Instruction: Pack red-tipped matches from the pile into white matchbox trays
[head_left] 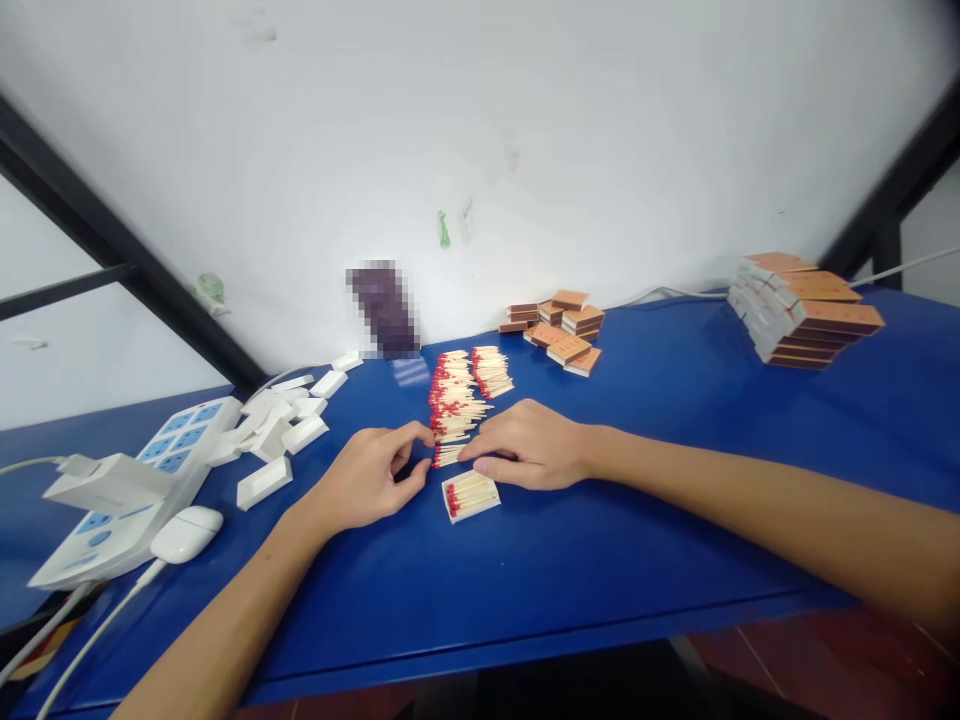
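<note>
Red-headed matches (pixel 455 400) lie in a long pile on the blue table, heads to the left, and a smaller bunch of matches (pixel 491 372) sits just right of its far end. My left hand (pixel 371 475) is at the near left of the pile, thumb and index finger apart beside the match heads. Across from it, my right hand (pixel 532 445) reaches over the stick ends with fingers stretched out. Its thumb is over the far edge of a white matchbox tray (pixel 472 510), which holds several matches. Whether either hand pinches a match cannot be made out.
Loose white matchbox trays (pixel 274 435) lie at left by a white power strip (pixel 176 445) with a charger (pixel 112 490) and a white rounded case (pixel 187 533). Orange matchbox sleeves (pixel 566 345) are heaped near the wall; a wrapped matchbox stack (pixel 810 310) stands far right.
</note>
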